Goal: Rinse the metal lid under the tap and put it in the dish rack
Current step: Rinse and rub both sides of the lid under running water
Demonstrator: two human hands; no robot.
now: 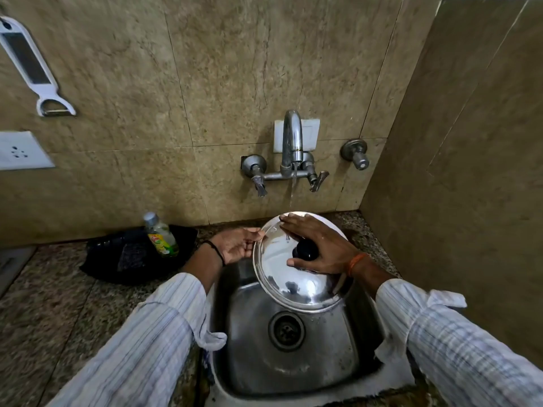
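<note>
We hold the metal lid (296,277) tilted over the steel sink (252,348), toward its twelve o'clock end, right under the tap (292,136), from which a thin stream of water falls toward the lid's far rim. Our left hand (238,245) grips the lid's edge at about ten o'clock, fingers curled on the rim. Our right hand (320,245) lies flat on the lid's top, fingers spread apart and pressed to the metal, palm next to the black knob (305,250). The sink basin holds nothing but a few water drops around its drain (286,330). At nine o'clock from the lid a dish soap bottle (161,235), with a little yellow-green liquid in it, stands in a black tray (117,259) on the granite counter (44,304).
</note>
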